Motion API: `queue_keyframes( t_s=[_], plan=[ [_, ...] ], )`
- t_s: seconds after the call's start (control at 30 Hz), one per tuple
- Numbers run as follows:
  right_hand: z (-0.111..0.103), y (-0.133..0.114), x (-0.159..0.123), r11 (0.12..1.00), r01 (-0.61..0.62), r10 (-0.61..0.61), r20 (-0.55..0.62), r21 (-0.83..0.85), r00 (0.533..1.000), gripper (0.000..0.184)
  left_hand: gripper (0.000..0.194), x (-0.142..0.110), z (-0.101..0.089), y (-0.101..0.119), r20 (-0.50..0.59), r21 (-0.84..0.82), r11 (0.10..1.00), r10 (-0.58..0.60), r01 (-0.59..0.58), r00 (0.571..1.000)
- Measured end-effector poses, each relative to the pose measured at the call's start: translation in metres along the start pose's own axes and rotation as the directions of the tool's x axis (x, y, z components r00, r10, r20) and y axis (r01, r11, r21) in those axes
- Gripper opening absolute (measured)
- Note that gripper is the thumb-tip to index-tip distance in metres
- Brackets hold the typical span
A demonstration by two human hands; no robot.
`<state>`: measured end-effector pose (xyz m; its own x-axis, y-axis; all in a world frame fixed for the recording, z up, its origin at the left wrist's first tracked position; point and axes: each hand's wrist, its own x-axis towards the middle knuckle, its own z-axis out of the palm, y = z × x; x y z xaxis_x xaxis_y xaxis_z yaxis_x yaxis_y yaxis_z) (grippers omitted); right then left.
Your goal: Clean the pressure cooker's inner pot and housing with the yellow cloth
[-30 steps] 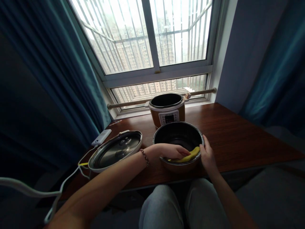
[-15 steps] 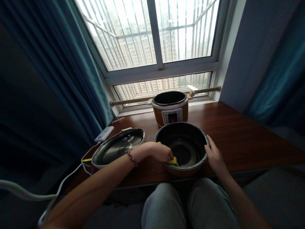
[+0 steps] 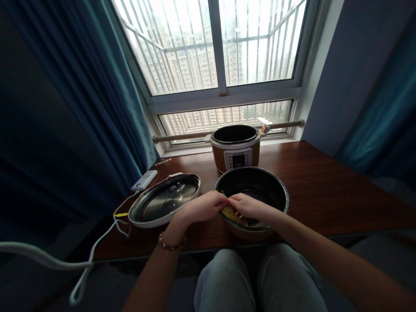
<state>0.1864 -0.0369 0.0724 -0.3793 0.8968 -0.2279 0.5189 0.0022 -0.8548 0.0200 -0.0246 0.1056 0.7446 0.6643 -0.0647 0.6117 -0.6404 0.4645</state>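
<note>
A yellow cloth (image 3: 234,216) is held between my two hands at the near left rim of a dark inner pot (image 3: 269,184). My left hand (image 3: 208,205) is closed on the cloth, its fingertips mostly hidden. Touching it, my right hand (image 3: 246,205) reaches over the pot and pinches the cloth too. The pot stands upright near the table's front edge. Just left of my left hand lies a lid (image 3: 169,200) with a shiny metal inside facing up.
Behind the pot stands a brown and white electric cooker (image 3: 236,151) with its top open. A white power strip (image 3: 144,180) and white cable (image 3: 100,238) are at the left. The wooden table (image 3: 325,186) reaches to the window (image 3: 224,93); blue curtains (image 3: 107,86) hang beside it.
My right hand has left the pot's right rim and moved left to the cloth. My left hand has drawn the cloth up from inside the pot towards its rim.
</note>
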Motion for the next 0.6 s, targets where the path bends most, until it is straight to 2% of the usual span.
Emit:
queue_keyframes(
  t_s=[0.03,0.07,0.1,0.13,0.17,0.2,0.23,0.27,0.33,0.37,0.43,0.5,0.6],
  plan=[
    [0.003,-0.004,0.005,0.995,-0.068,0.063,0.061,0.078,0.996,0.032,0.025,-0.003,0.004,-0.004,-0.119,-0.066,0.998,-0.033,0.025,0.992],
    [0.006,-0.007,0.009,0.982,-0.126,0.111,0.105,0.144,0.988,0.031,0.025,-0.006,0.009,-0.009,-0.266,-0.14,0.989,-0.085,0.049,0.96],
    [0.007,-0.009,0.012,0.968,-0.167,0.144,0.134,0.185,0.981,0.032,0.025,-0.007,0.015,-0.014,-0.43,-0.211,0.975,-0.16,0.074,0.889],
    [0.008,-0.01,0.013,0.961,-0.194,0.167,0.148,0.197,0.975,0.034,0.025,-0.006,0.022,-0.02,-0.567,-0.276,0.956,-0.242,0.096,0.787],
    [0.009,-0.01,0.014,0.959,-0.211,0.184,0.147,0.191,0.972,0.036,0.027,-0.004,0.029,-0.027,-0.659,-0.333,0.935,-0.321,0.119,0.68],
    [0.01,-0.01,0.015,0.961,-0.216,0.194,0.132,0.176,0.972,0.04,0.03,-0.002,0.036,-0.034,-0.7,-0.378,0.914,-0.388,0.151,0.599],
    [0.011,-0.008,0.016,0.963,-0.216,0.201,0.108,0.16,0.974,0.044,0.034,0.001,0.043,-0.04,-0.7,-0.413,0.891,-0.443,0.189,0.561],
    [0.012,-0.007,0.017,0.966,-0.217,0.207,0.085,0.143,0.975,0.048,0.038,0.005,0.05,-0.045,-0.677,-0.436,0.872,-0.482,0.223,0.557],
    [0.012,-0.003,0.018,0.97,-0.219,0.211,0.079,0.106,0.974,0.05,0.04,0.01,0.059,-0.052,-0.619,-0.457,0.853,-0.507,0.25,0.599],
    [0.011,-0.001,0.018,0.973,-0.22,0.213,0.099,0.07,0.972,0.05,0.039,0.013,0.062,-0.054,-0.605,-0.46,0.856,-0.496,0.235,0.623],
    [0.004,0.002,0.016,0.973,-0.222,0.231,0.201,-0.068,0.952,0.046,0.035,0.015,0.067,-0.055,-0.61,-0.467,0.866,-0.461,0.178,0.645],
    [-0.007,0.007,0.013,0.95,-0.173,0.258,0.342,-0.26,0.903,0.041,0.033,0.016,0.07,-0.053,-0.63,-0.48,0.869,-0.439,0.124,0.641],
    [-0.027,0.023,0.009,0.836,0.017,0.305,0.491,-0.548,0.816,0.028,0.033,0.016,0.072,-0.05,-0.649,-0.493,0.866,-0.43,0.083,0.628]
  ],
)
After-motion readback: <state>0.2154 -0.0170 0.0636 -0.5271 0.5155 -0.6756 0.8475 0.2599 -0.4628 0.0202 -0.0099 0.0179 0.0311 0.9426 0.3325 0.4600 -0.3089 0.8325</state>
